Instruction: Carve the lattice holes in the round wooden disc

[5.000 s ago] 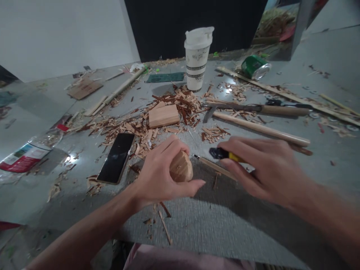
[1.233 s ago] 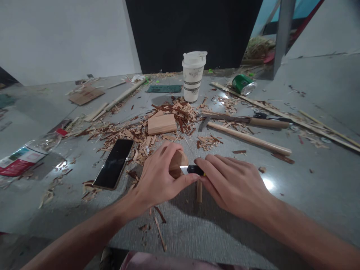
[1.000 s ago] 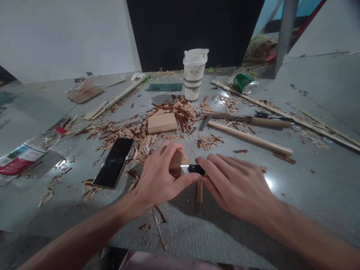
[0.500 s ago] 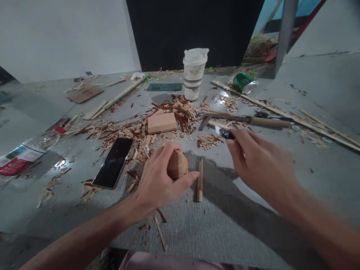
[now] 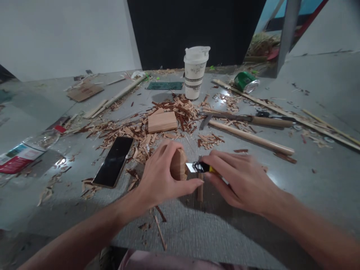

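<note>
My left hand (image 5: 160, 174) is wrapped round a rounded piece of wood (image 5: 178, 165), its thumb stretched out to the right. A utility knife (image 5: 202, 167) is gripped in my right hand (image 5: 236, 178); its short pale blade points left and meets the right side of the wood, though I cannot tell whether it cuts in. Beneath the knife lies a slim wooden-handled tool (image 5: 200, 192), partly covered by it. A rectangular wood block (image 5: 162, 122) rests a little beyond my left hand among shavings.
Wood shavings (image 5: 182, 108) spread across the floor. A phone (image 5: 114, 161) and a plastic bottle (image 5: 25, 152) lie at left. Farther off stand a paper cup (image 5: 194, 75) and a green can (image 5: 246, 81) on its side. A wooden rod (image 5: 253, 138) and a wooden-handled blade (image 5: 270, 122) lie at right.
My right hand has come down and left with the utility knife, bringing its blade to the wood. The wooden rod behind it now shows. My left hand keeps its hold.
</note>
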